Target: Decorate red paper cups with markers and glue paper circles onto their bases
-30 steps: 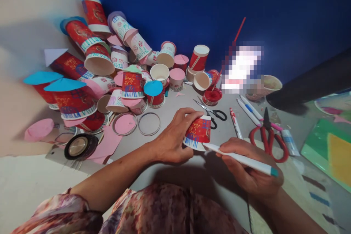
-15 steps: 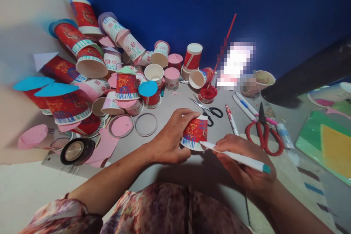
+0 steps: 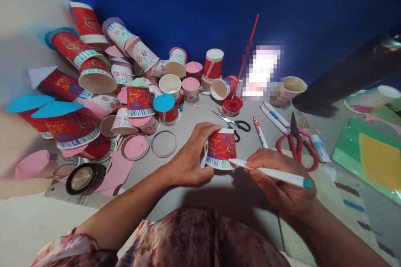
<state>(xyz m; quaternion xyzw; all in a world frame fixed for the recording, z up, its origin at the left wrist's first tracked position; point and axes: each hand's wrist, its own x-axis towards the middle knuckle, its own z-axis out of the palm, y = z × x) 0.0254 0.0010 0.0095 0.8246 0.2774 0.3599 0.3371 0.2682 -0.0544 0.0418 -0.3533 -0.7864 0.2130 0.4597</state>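
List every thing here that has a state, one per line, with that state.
Left hand: gripping the red paper cup.
Red paper cup: upside down on the table.
Right hand: holding a white marker, tip at the cup's rim.
Red-handled scissors: shut, lying flat.
Black-handled scissors: open.
Tape roll: lying flat.
Piled cups: mostly tipped over.

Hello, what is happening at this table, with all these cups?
A person is decorating a red paper cup. The left hand holds it upside down on the grey table, while the right hand puts the tip of a white marker to its lower edge, where blue strokes show. Many decorated cups lie heaped at the left. Red-handled scissors and smaller black-handled scissors lie beyond the hands.
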